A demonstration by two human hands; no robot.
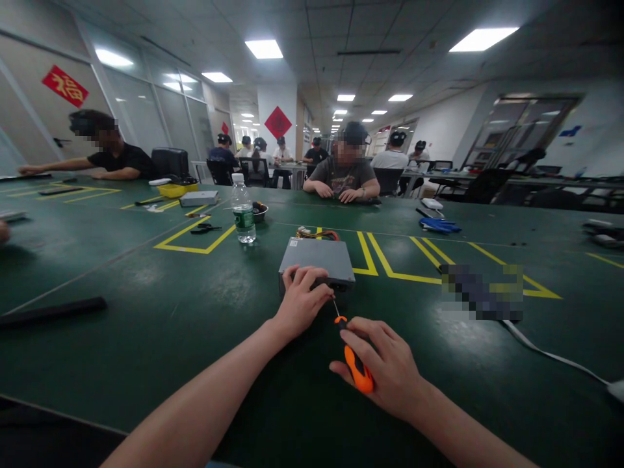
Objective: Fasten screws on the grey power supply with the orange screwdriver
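A grey metal computer power supply (pixel 319 253) lies on the green table, with a bundle of coloured cables (pixel 319 234) at its far side. My left hand (pixel 305 299) is closed over its near edge, fingertips on the top face and the index finger near the front. In my right hand (pixel 383 361) is an orange and black screwdriver (pixel 359 369), its thin shaft pointing up toward the front of the power supply. The tip sits beside my left fingertips; whether it touches a screw is too small to tell.
A water bottle (pixel 242 211) stands left of the power supply, beside a small bowl (pixel 260 210). A blurred dark object (pixel 480 292) with a white cable and blue gloves (pixel 439 225) lie rightward. A black bar (pixel 53 312) is at left. A person (pixel 344 166) sits opposite.
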